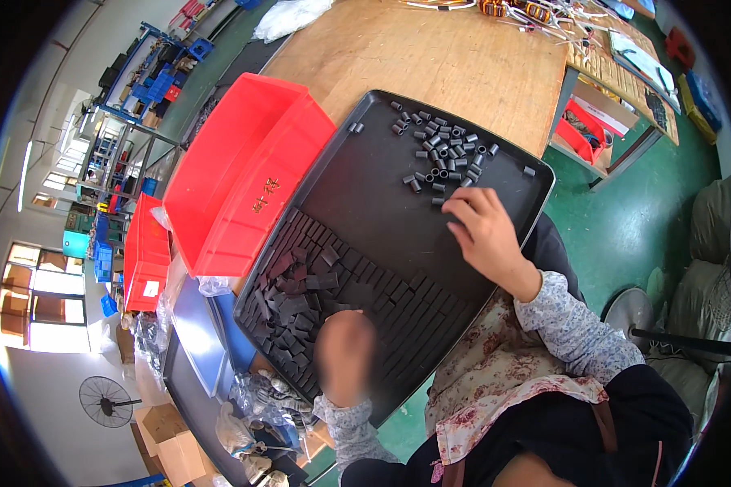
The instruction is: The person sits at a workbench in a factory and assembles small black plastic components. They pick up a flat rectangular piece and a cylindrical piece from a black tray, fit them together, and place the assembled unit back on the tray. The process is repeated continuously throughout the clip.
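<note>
A black tray point(357, 191) lies tilted across my view. In its upper right part is a loose heap of short dark tube pieces point(447, 150). My right hand point(489, 243) is over the tray at the lower edge of this heap, thumb and fingertips apart, close to a single tube. Nothing shows between its fingers. At the tray's lower left is a loose pile of small flat black pieces point(288, 312), on top of rows of narrow black strips point(402, 312). My left hand point(348, 349) is beside that pile; it is blurred, so its fingers and anything in them cannot be made out.
A red bin point(244, 170) stands against the tray's left side, with another red bin point(146, 256) farther left. Wooden table point(430, 61) stretches behind the tray. Bagged items point(260, 406) sit at the lower left. Wound coils and wires point(528, 10) lie at the far right.
</note>
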A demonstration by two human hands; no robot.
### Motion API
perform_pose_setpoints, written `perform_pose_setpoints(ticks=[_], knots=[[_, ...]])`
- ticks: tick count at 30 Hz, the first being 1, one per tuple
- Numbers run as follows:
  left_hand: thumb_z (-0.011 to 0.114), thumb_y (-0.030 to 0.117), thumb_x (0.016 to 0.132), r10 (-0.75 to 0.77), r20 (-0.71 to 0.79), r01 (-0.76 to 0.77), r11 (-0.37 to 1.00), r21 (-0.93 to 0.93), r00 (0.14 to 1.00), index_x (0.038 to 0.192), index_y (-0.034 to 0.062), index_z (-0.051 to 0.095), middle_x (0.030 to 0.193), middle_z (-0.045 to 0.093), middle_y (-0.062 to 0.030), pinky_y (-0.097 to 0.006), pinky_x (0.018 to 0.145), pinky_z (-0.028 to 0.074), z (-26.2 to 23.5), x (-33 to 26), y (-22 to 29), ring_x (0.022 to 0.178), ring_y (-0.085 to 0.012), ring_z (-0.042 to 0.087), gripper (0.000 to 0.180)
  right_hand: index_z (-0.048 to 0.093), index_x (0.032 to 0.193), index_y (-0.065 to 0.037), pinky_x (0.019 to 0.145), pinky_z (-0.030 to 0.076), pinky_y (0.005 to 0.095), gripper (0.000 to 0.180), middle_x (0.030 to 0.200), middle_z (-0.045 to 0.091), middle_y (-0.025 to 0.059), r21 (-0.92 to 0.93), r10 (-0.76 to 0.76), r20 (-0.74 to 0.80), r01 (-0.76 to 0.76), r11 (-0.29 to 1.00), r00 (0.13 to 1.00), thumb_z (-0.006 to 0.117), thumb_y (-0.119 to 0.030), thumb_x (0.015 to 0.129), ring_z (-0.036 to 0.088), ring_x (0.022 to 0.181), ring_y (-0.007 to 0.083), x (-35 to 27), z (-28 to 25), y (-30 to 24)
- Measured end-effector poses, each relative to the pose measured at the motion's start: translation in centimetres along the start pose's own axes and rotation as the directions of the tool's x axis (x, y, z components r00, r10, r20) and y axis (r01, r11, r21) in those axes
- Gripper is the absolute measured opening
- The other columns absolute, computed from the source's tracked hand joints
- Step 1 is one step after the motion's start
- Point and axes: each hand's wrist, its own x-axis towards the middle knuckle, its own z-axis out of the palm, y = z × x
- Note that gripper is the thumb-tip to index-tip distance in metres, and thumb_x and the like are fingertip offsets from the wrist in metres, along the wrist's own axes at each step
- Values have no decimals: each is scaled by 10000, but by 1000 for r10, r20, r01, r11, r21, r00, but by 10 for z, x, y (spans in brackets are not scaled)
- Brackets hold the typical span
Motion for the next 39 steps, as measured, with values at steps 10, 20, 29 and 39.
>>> perform_pose_setpoints(ticks=[10, 20, 29, 39], knots=[[662, -64, 842, -136, -40, 118, 947, -298, 990, 914, -28, 608, 928, 614, -77, -229, 589, 515, -6, 6, 0, 682, -75, 588, 97, 627, 945, -68, 784, 474, 379, 268, 922, 603, 72, 32, 19, 72, -21, 999, 997, 723, 16, 709, 563, 895, 290, -11, -2, 27], [617, -89, 862, -161, 374, 384, 645, -660, 913, 735, 7, 459, 991, 637, -140, -239, 640, 545, 37, 6, 23, 718, -115, 610, 224, 570, 896, -39, 702, 497, 374, 213, 848, 595, 107, 275, 10, 324, -105, 956, 946, 714, 26, 752, 612, 808, 281, -28, 3, -8], [811, -19, 751, -107, 429, 409, 568, -714, 897, 932, -50, 609, 976, 591, -70, -262, 757, 551, 47, -1, 13, 838, -122, 616, 272, 634, 918, -14, 744, 517, 246, 97, 869, 660, 7, 715, 23, 686, -679, 164, 728, 713, -43, 870, 624, 813, 72, -35, 10, -42], [773, -47, 781, -131, 502, 475, 587, -655, 855, 870, -80, 625, 886, 577, -61, -225, 569, 523, 45, -4, 10, 693, -115, 612, 176, 642, 901, -21, 722, 492, 232, 106, 852, 656, -1, 628, -89, 778, -767, 135, 622, 722, -82, 867, 607, 778, 69, -39, 12, -41]])
